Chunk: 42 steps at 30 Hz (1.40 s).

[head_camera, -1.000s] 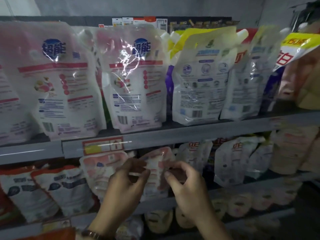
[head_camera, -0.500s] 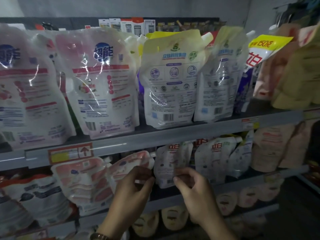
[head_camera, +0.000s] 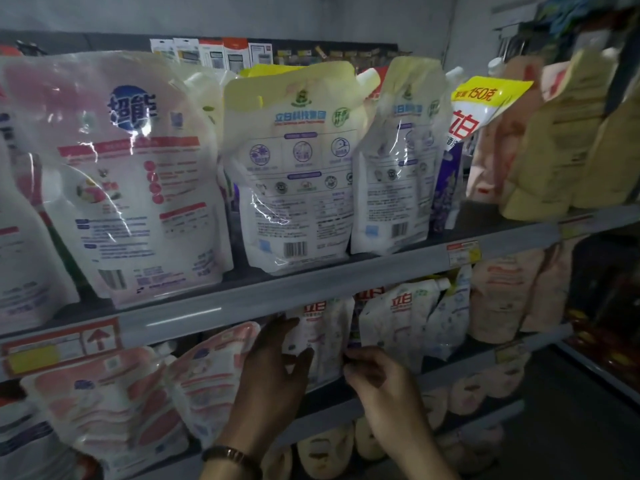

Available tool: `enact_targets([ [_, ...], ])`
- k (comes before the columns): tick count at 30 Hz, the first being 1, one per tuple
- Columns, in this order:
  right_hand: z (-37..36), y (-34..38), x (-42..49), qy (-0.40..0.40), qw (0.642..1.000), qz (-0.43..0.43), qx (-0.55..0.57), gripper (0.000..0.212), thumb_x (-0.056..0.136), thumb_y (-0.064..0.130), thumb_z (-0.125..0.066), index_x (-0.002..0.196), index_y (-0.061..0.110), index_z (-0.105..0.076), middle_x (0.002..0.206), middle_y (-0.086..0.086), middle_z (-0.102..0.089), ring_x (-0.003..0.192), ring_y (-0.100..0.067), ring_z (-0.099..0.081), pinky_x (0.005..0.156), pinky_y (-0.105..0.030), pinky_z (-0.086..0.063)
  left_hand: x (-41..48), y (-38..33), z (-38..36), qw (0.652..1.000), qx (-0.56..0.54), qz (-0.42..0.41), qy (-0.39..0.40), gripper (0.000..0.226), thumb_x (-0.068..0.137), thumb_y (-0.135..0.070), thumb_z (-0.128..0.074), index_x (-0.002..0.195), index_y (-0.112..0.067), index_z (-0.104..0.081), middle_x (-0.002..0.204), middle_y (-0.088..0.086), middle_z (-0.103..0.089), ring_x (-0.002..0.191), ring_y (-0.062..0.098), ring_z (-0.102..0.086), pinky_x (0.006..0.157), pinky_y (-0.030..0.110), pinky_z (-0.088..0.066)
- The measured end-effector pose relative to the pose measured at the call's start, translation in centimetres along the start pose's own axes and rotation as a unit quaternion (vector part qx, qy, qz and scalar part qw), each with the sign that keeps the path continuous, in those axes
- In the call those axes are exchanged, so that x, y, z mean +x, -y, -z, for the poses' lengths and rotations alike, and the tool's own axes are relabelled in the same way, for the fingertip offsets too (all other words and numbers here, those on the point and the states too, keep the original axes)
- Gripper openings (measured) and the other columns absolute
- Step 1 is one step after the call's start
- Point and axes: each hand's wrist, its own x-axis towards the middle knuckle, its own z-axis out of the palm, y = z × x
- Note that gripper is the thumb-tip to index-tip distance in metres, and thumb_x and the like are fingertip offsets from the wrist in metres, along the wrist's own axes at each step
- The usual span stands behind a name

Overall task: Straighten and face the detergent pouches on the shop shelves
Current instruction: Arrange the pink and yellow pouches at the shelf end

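White pouch (head_camera: 325,336) below the grey shelf rail (head_camera: 242,306): left hand (head_camera: 273,372) lays near-straight fingers against its 9 o'clock edge, right hand (head_camera: 379,381) pinches its 4 o'clock edge with curled fingers

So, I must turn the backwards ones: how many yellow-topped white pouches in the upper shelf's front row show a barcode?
2: the middle yellow-topped pouch, and the right yellow-topped pouch just beside it. More pouches stand behind them, mostly hidden.
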Motion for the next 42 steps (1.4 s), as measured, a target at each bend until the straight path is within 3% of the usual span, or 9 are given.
enact_targets([
  [6, 2.2, 0.2, 3.1, 0.052, 0.998, 0.009, 0.016, 0.009, 0.094, 0.024, -0.078, 0.103, 0.028, -0.077, 0.095, 0.013, -0.080, 0.090, -0.002, -0.074, 0.091, -0.035, -0.062, 2.2, 0.5, -2.0, 0.996, 0.053, -0.013, -0.070, 0.062, 0.095, -0.028, -0.076, 0.151, -0.028, -0.049, 0.141, -0.006, -0.054, 0.092, 0.007, -0.070, 0.073, 0.007, -0.049],
  [10, 4.3, -0.1, 4.9, 0.081, 0.996, 0.024, 0.006, 0.009, 0.093, 0.023, -0.079, 0.100, 0.029, -0.078, 0.095, 0.011, -0.080, 0.092, -0.004, -0.075, 0.092, -0.035, -0.062, 3.4, -0.1, -3.7, 0.993, 0.079, 0.005, -0.092, 0.056, 0.095, -0.028, -0.076, 0.147, -0.021, -0.054, 0.135, 0.000, -0.063, 0.087, 0.004, -0.069, 0.083, 0.027, -0.055],
  [15, 6.9, -0.3, 7.1, 0.116, 0.993, 0.024, 0.014, 0.013, 0.093, 0.017, -0.079, 0.092, 0.030, -0.078, 0.093, 0.016, -0.079, 0.089, -0.001, -0.074, 0.084, -0.028, -0.059, 5.0, 0.2, -5.3, 0.977, 0.189, 0.031, -0.096, 0.052, 0.098, -0.037, -0.071, 0.145, -0.018, -0.059, 0.137, 0.008, -0.068, 0.124, 0.027, -0.065, 0.103, 0.040, -0.054],
  [19, 8.0, -0.4, 8.0, 0.127, 0.991, 0.046, 0.023, 0.012, 0.091, 0.012, -0.080, 0.089, 0.024, -0.078, 0.089, 0.012, -0.080, 0.086, -0.002, -0.074, 0.076, -0.016, -0.052, 5.5, 0.4, -6.0, 0.960, 0.249, 0.033, -0.120, 0.042, 0.099, -0.042, -0.068, 0.134, -0.019, -0.069, 0.125, 0.010, -0.073, 0.116, 0.029, -0.069, 0.094, 0.042, -0.059],
  [24, 8.3, -1.1, 8.4, 0.138, 0.989, 0.048, 0.014, 0.011, 0.092, 0.014, -0.080, 0.089, 0.024, -0.078, 0.088, 0.010, -0.080, 0.087, -0.003, -0.075, 0.079, -0.021, -0.054, 5.5, 0.1, -6.4, 0.932, 0.309, 0.059, -0.179, 0.038, 0.102, -0.052, -0.055, 0.112, -0.023, -0.077, 0.100, 0.011, -0.078, 0.088, 0.033, -0.075, 0.070, 0.043, -0.061],
  [30, 8.8, -1.4, 8.7, 0.138, 0.988, 0.063, 0.003, 0.010, 0.093, 0.016, -0.078, 0.092, 0.026, -0.078, 0.090, 0.014, -0.080, 0.089, 0.000, -0.074, 0.080, -0.019, -0.055, 4.1, -0.2, -6.7, 0.935, 0.280, 0.009, -0.219, 0.013, 0.102, -0.029, -0.067, 0.105, -0.024, -0.079, 0.089, 0.005, -0.078, 0.076, 0.031, -0.074, 0.062, 0.037, -0.055],
  [33, 8.5, -1.5, 9.4, 0.110, 0.988, 0.103, -0.044, 0.010, 0.096, 0.023, -0.076, 0.103, 0.030, -0.073, 0.096, 0.013, -0.077, 0.094, 0.001, -0.071, 0.078, -0.013, -0.052, 3.9, 0.1, -6.5, 0.934, 0.268, 0.004, -0.237, 0.015, 0.104, -0.025, -0.064, 0.104, -0.023, -0.079, 0.090, 0.004, -0.078, 0.075, 0.031, -0.074, 0.064, 0.036, -0.055],
  [37, 7.2, -1.2, 10.0, 0.132, 0.976, 0.136, -0.103, 0.031, 0.102, 0.029, -0.070, 0.131, 0.031, -0.063, 0.127, 0.021, -0.063, 0.100, 0.012, -0.060, 0.074, 0.001, -0.046, 3.4, 0.3, -6.3, 0.935, 0.246, -0.033, -0.253, 0.020, 0.105, -0.026, -0.057, 0.101, -0.024, -0.077, 0.092, 0.000, -0.078, 0.077, 0.026, -0.073, 0.065, 0.030, -0.050],
  [42, 5.1, -1.4, 9.6, 0.177, 0.969, 0.133, -0.109, 0.055, 0.101, 0.032, -0.071, 0.152, 0.031, -0.051, 0.150, 0.017, -0.053, 0.123, 0.003, -0.057, 0.097, -0.012, -0.048, 2.2, -0.1, -5.6, 0.930, 0.239, -0.071, -0.272, 0.031, 0.103, -0.034, -0.050, 0.103, -0.022, -0.078, 0.099, -0.003, -0.079, 0.080, 0.020, -0.074, 0.071, 0.022, -0.044],
])
